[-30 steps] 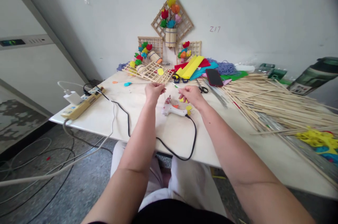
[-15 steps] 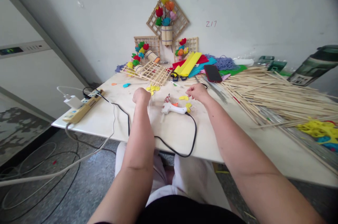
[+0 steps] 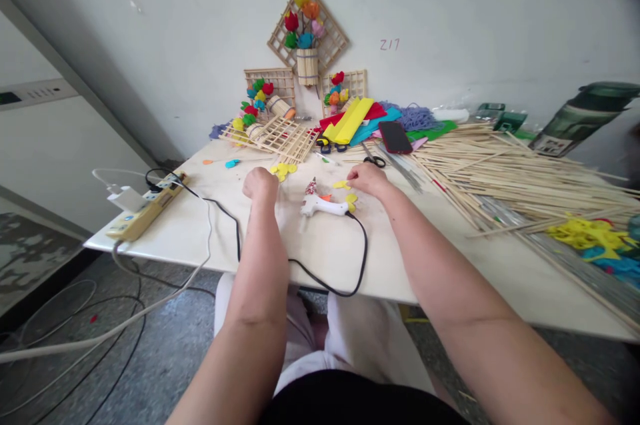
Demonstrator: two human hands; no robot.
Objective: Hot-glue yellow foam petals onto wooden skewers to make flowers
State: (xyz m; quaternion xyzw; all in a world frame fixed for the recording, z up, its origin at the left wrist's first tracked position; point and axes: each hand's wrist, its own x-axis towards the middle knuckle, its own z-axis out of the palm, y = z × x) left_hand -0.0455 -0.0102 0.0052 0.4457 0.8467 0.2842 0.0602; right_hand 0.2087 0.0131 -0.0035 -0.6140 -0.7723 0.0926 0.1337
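Observation:
My left hand (image 3: 261,185) is closed above the table, left of a small pile of yellow petal-shaped cutouts (image 3: 284,171). Its fingers face away from me, so what they hold is hidden. My right hand (image 3: 369,179) has its thumb and fingers pinched together at the right end of a single yellow petal (image 3: 341,185), which lies on the table. Between my hands rests a white hot glue gun (image 3: 325,203), nozzle pointing up, with an orange trigger. Another yellow piece (image 3: 351,201) sits by the gun's handle end.
Black-handled scissors (image 3: 375,161) and a phone (image 3: 395,137) lie beyond my right hand. Many thin wooden sticks (image 3: 480,178) spread over the right side. Bamboo lattices with flowers (image 3: 307,31) stand at the back. A power strip (image 3: 145,208) and cords occupy the left edge.
The view has turned slightly, shifting everything a little leftward. My right fingertips have come down to the single yellow petal. My left hand stays closed near the pile.

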